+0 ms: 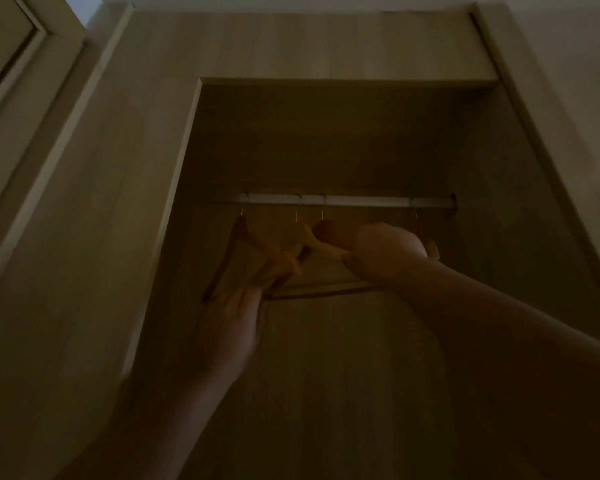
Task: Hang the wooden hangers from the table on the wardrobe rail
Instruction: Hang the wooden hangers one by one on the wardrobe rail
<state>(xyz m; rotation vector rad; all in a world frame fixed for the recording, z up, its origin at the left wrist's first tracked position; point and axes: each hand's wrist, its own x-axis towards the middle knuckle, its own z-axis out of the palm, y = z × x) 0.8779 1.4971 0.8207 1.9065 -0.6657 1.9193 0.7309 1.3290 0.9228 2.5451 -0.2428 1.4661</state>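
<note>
In dim light we pinch a wooden hanger (326,237) with our right hand (388,247), its hook on the wardrobe rail (361,199), while our left hand (236,317), its grip spread, touches neighbouring hangers (257,251).

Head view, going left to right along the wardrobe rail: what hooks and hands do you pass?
First hook → second hook → third hook → right hand, gripping a hanger → fourth hook. The left hand sits lower, under the first hangers, all below the rail.
</note>
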